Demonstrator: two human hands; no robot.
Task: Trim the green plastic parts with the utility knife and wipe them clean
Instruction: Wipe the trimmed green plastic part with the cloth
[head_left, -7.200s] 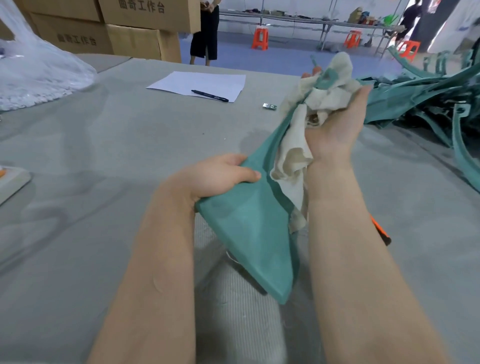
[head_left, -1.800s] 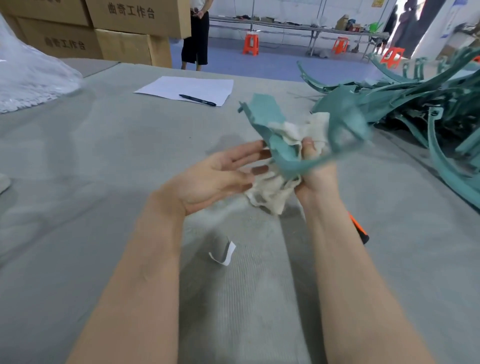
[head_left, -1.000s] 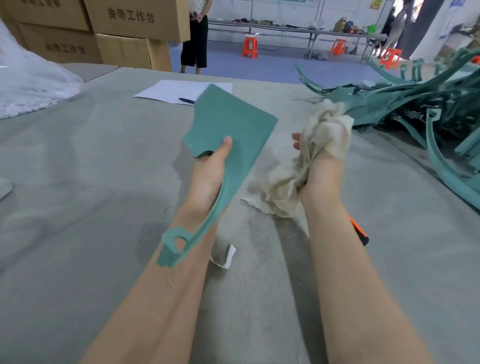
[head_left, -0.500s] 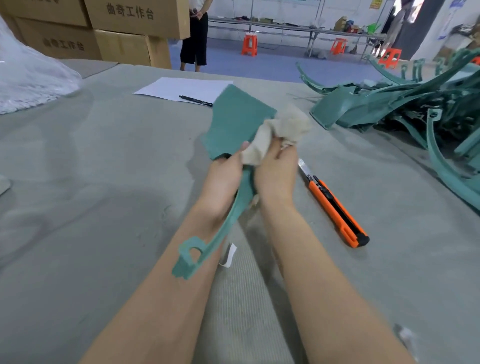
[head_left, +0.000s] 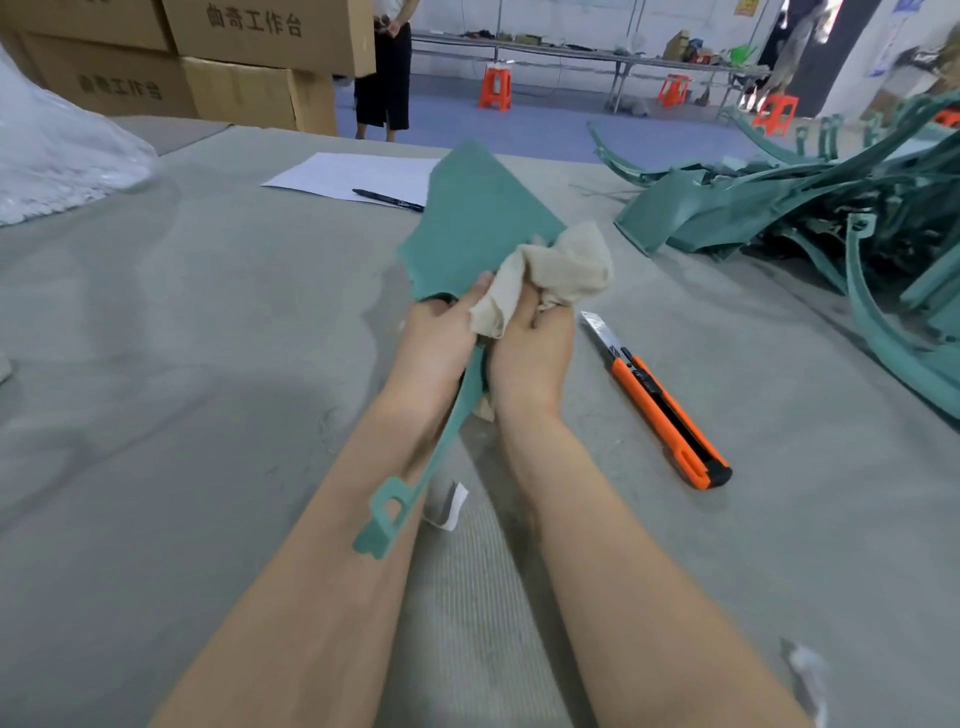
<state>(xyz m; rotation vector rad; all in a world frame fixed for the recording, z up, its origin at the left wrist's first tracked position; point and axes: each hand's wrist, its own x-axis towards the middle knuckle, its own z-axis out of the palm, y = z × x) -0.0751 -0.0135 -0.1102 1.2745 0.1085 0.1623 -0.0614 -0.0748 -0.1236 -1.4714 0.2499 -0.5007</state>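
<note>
My left hand (head_left: 436, 343) grips a green plastic part (head_left: 478, 218) where its wide flat blade narrows, with my thumb lying on the face. The blade rises tilted away from me, above the grey felt-covered table (head_left: 156, 364). The part's thin stem runs back along my left forearm and ends in a small looped tab.

My right hand (head_left: 530, 358) is curled round a bunched beige cloth (head_left: 561, 265) and holds it against the blade's right edge, touching my left thumb.

The orange utility knife (head_left: 665, 410) lies on the table just right of my right wrist. Its blade is extended and points away from me, and neither hand touches it.

A small white scrap (head_left: 447, 506) lies between my forearms. A heap of green parts (head_left: 779, 208) fills the far right. Beyond my hands lies a sheet of paper (head_left: 358, 174) with a black pen (head_left: 387, 200) on it. Cardboard boxes (head_left: 249, 52) are stacked at the far left.
</note>
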